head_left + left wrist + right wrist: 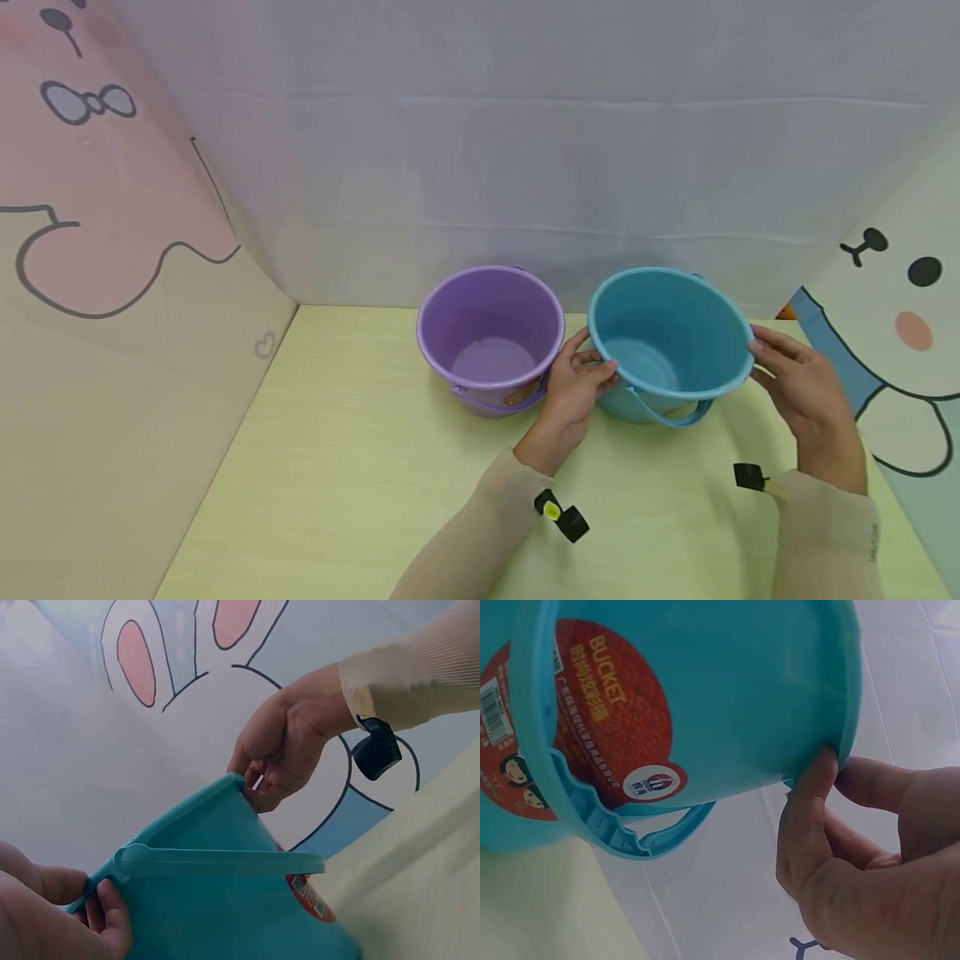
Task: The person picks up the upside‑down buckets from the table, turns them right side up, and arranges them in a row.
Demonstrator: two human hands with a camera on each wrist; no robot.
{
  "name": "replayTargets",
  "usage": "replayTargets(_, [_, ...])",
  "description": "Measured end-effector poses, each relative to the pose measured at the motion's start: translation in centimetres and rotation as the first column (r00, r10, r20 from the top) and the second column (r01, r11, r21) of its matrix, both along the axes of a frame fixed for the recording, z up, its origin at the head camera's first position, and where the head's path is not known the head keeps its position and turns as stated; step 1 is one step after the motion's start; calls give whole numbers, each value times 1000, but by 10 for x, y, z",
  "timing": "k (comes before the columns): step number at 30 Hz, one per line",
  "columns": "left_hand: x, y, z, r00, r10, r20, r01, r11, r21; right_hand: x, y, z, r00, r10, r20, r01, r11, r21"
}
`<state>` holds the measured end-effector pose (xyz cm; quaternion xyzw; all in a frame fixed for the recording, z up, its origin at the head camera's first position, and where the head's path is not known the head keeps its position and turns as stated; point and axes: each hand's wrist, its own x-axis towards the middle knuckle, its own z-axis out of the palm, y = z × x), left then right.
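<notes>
A blue bucket (645, 350) with its handle hanging at the front is held between both hands. My left hand (572, 387) pinches its rim on the left side, thumb over the edge. On the opposite side my right hand (806, 383) pinches the rim between thumb and fingers, as the right wrist view also shows. A round red label (619, 712) marked BUCKET is stuck to the bucket's wall. Just left of the left hand stands a purple bucket (487, 329), its handle also down in front. Both buckets have nothing inside.
The pale wood-patterned table (337, 467) meets a white cloth wall (480, 167) right behind the buckets. Side walls with cartoon prints, a pink one (112, 167) on the left and a rabbit (900, 333) on the right, border the table.
</notes>
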<state>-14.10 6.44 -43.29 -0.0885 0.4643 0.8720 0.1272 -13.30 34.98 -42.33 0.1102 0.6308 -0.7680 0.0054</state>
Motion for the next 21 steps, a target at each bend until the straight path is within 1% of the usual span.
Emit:
replayTargets(8, [-1,1,-1,999,25,22,-26,999,37,-1,1,1,999,27,-21,-28,998,-49])
replayTargets(12, [-1,1,-1,999,33,23,-34,998,47,-2,1,1,999,33,-20,-34,998,-55])
replayTargets(17, [-1,1,-2,999,33,18,-34,998,50,-1,0,1,1000,19,-10,-20,998,-53])
replayTargets(21, [0,0,-3,999,25,24,-26,999,45,0,-2,0,1000,-8,10,8,1000,-19])
